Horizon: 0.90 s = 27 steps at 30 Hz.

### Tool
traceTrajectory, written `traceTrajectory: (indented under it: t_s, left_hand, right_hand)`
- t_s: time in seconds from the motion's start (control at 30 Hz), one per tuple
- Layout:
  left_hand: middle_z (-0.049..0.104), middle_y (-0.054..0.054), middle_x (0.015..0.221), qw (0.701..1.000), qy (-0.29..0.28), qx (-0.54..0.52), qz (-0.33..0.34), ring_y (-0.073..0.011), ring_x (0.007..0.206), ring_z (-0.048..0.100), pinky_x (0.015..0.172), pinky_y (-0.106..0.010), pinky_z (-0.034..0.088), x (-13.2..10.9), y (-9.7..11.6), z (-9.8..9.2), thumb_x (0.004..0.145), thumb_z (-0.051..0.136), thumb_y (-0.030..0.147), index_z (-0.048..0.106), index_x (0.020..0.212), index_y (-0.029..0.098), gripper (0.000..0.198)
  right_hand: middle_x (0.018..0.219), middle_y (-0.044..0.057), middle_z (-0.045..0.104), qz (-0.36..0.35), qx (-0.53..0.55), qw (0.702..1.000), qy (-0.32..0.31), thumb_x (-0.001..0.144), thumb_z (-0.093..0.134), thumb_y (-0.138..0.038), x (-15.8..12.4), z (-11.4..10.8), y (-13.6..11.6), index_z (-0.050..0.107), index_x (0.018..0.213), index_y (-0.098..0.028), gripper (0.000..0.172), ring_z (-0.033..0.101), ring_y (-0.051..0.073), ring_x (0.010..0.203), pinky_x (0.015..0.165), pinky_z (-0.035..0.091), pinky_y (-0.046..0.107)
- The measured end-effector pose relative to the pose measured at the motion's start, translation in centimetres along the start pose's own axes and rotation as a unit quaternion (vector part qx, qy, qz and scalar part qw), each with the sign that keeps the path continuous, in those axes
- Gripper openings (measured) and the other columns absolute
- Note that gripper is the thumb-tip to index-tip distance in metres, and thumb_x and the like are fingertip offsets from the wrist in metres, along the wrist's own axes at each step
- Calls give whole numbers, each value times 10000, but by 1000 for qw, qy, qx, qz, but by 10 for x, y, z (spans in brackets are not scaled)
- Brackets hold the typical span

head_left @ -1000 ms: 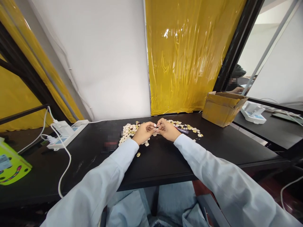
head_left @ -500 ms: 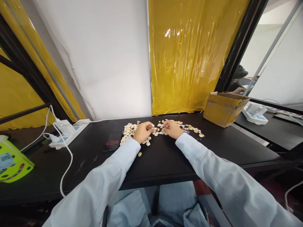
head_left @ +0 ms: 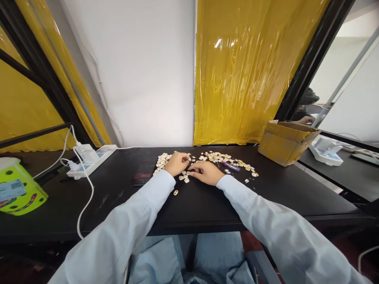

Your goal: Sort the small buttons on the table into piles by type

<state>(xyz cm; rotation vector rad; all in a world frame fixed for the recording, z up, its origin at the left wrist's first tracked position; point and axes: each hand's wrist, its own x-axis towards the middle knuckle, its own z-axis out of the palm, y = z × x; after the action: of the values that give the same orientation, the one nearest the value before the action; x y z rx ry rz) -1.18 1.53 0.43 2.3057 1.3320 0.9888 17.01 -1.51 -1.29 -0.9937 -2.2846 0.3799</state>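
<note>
And here, over the table, the left hand is held curled beside the left heap of pale pieces, its finger and thumb brought close together; something white is shown at the tips, but whether a piece is gripped cannot be told. Lower down, the right hand is poised, thumb and forefinger parted by a narrow gap, right by the few loose pieces in the middle; no piece can be seen between its fingers, and contact cannot be made out. Beyond it, the right heap is strewn wide, with a purple pen-like item laid at its near side. One yellowish piece is set apart, nearer the front edge.

Pieces this flat would seem best pinched by their rims, each first slid clear; with broad sweeps, neighbours could easily be scattered.
</note>
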Motion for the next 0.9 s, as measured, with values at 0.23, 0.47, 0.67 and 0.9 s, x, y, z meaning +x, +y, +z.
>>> traceTrajectory:
  t_s: [0.23,0.47,0.67,0.9]
  left_hand:
    - [683,-17,652,1000,5,3,28,-163,609,604,589,-260,448,0,-1,4,720,561,206,698,707,185,139]
    - [710,-49,760,983,-31,-177,-23,-191,723,666,683,-294,510,0,2,9,728,627,243,670,867,153,172]
    - [712,-84,804,953,-38,-299,-31,-197,769,683,776,-344,540,-2,13,20,681,726,261,641,907,120,279]
    - [716,-96,827,964,31,-262,-31,-202,782,683,776,-357,552,2,7,21,662,732,241,654,798,127,194]
  right_hand:
    - [770,31,600,-27,-57,998,-13,838,610,-257,4,5,-5,685,883,-194,108,536,150,718,692,387,265]
    - [669,20,589,71,5,994,82,875,490,-214,8,0,5,578,714,-167,189,512,138,623,638,377,261]
    - [696,23,619,109,113,977,146,860,481,-238,10,-3,12,541,698,-173,185,557,144,657,657,412,261]
    - [675,27,600,159,49,960,224,855,455,-218,13,-7,27,534,718,-177,163,545,155,648,656,403,275]
